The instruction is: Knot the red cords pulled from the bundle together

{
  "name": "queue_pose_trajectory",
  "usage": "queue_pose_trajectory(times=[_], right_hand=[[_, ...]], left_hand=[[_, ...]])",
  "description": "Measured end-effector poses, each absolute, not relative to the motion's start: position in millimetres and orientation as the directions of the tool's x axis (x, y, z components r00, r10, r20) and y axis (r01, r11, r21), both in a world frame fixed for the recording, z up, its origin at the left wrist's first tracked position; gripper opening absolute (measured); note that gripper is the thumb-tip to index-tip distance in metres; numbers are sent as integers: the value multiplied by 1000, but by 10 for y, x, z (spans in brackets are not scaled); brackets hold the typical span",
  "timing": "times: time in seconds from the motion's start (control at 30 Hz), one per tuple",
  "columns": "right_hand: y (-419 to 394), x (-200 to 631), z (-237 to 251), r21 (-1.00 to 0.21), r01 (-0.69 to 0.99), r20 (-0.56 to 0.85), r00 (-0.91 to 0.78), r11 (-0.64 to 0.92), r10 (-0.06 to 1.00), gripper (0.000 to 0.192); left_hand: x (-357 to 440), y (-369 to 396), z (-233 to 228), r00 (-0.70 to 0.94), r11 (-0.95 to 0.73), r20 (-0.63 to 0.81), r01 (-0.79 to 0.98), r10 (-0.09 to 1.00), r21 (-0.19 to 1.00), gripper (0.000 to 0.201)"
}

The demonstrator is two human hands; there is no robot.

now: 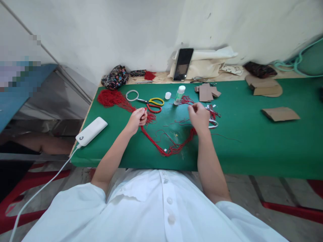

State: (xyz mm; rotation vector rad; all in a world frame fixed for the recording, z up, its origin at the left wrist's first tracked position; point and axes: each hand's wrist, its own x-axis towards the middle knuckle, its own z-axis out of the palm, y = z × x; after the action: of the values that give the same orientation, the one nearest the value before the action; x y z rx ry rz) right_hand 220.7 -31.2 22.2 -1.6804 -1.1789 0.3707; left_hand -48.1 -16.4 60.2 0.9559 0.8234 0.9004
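Observation:
My left hand (138,120) is closed around a bundle of red yarn (152,141), which sags across the table in a V towards my other arm. My right hand (199,116) has its fingers pinched together; what lies between them is hidden. Red strands run beneath that hand and show again on its far side. Beyond my left hand are scissors (155,107) with one yellow and one red handle. A glue stick (179,95) stands uncapped-looking near my right hand, a white cap (168,95) beside it. A white ring (213,124) shows partly behind my right wrist.
Around the green tabletop (252,148) lie a fluffy red yarn pile (109,98), another ring (132,91), a power bank (91,131) with a cable, and cardboard pieces (205,92). A phone (183,64) leans upright at the back. Someone's leg (55,144) shows at left.

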Motion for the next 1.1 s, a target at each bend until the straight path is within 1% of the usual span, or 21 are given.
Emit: queue_pose_trajectory(times=[0.03,0.07,0.1,0.13,0.17,0.23,0.27,0.33,0.5,0.6,0.73,0.87,1.1], right_hand=[[-322,2186,201,-712,701,337,394,-42,855,11],[-332,2167,185,-572,820,370,293,-33,882,10],[-343,2147,174,-476,879,378,183,20,908,12],[-352,2123,169,-418,902,367,56,111,928,17],[-361,2094,167,-395,892,339,-82,221,937,20],[-377,2014,166,-418,808,250,-338,416,907,21],[-383,1964,163,-440,762,204,-430,475,879,18],[-394,1854,150,-460,721,136,-519,518,844,10],[-413,1700,119,-408,756,85,-527,513,845,10],[-426,1717,126,-419,767,98,-495,487,863,5],[-429,1742,131,-417,789,88,-460,452,883,11],[-415,1724,122,-376,801,68,-478,467,876,5],[-441,1691,117,-311,809,69,-504,498,861,13]], left_hand=[[-478,-168,600,398,297,-180,-255,900,920,24],[-476,-172,598,401,297,-180,-252,898,921,24],[-473,-176,596,403,297,-180,-250,897,922,24],[-471,-178,593,405,298,-180,-249,896,922,24],[-469,-181,590,408,299,-181,-249,895,921,24],[-463,-184,585,415,305,-184,-247,891,920,25],[-460,-185,583,418,308,-187,-245,889,919,25],[-453,-186,577,424,314,-191,-241,885,918,25],[-436,-191,554,441,320,-200,-218,875,922,28],[-425,-200,525,455,320,-200,-205,868,925,28],[-415,-208,480,479,313,-184,-205,858,927,27],[-406,-207,460,487,317,-187,-199,853,927,26],[-397,-216,455,494,326,-207,-166,844,931,26]])
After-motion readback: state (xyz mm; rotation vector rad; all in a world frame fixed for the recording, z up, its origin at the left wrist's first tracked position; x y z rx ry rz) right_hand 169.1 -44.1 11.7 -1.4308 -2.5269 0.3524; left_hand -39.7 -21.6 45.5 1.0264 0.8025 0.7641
